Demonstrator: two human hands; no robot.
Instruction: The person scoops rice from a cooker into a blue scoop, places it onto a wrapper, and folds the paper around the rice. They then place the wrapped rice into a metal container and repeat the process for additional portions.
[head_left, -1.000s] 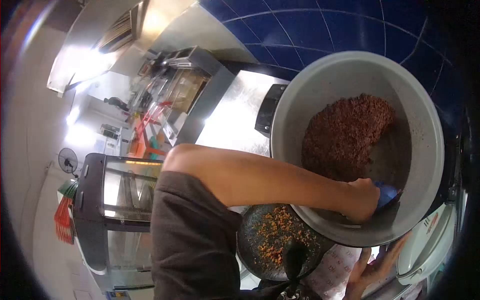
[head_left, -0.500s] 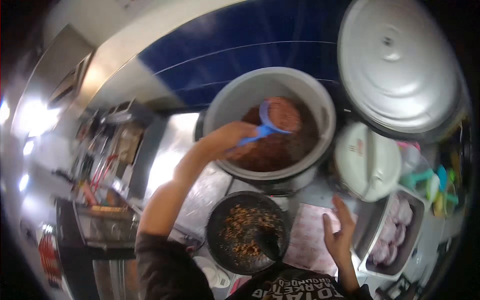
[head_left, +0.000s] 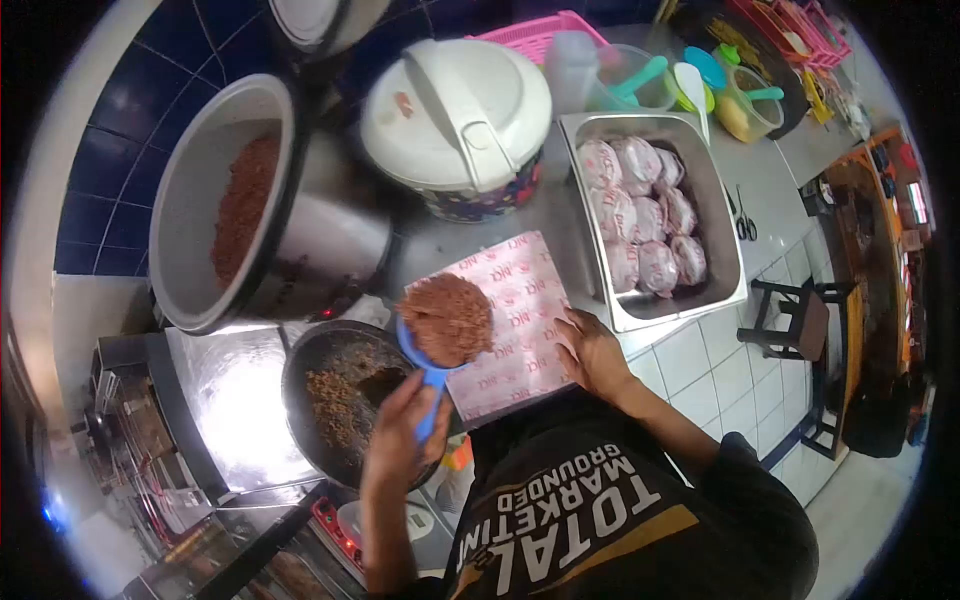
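My left hand (head_left: 398,435) is closed around the handle of a blue scoop (head_left: 433,392). Heaped in the scoop is reddish-brown cooked rice (head_left: 447,320), positioned over the left part of a pink-and-white printed wrapping paper (head_left: 515,345). Whether the scoop touches the paper cannot be made out. At the paper's right edge, my right hand (head_left: 600,362) rests with its fingers slightly bent and apart. A deep pot (head_left: 180,225) at the left holds more of the rice. Close to my left hand stands a dark stone mortar (head_left: 300,425) with crumbly brown bits inside.
Several round wrapped parcels (head_left: 640,215) fill a metal tray (head_left: 735,245) at the right. A white-lidded container (head_left: 400,110) stands behind the paper. Further back are plastic tubs with spoons (head_left: 640,85) and a pink basket (head_left: 540,35). Scissors (head_left: 745,222) lie right of the tray.
My left hand has brought the rice-filled scoop out of the pot and over the paper. My right hand has come down to the paper's right edge. The view has turned rightward.
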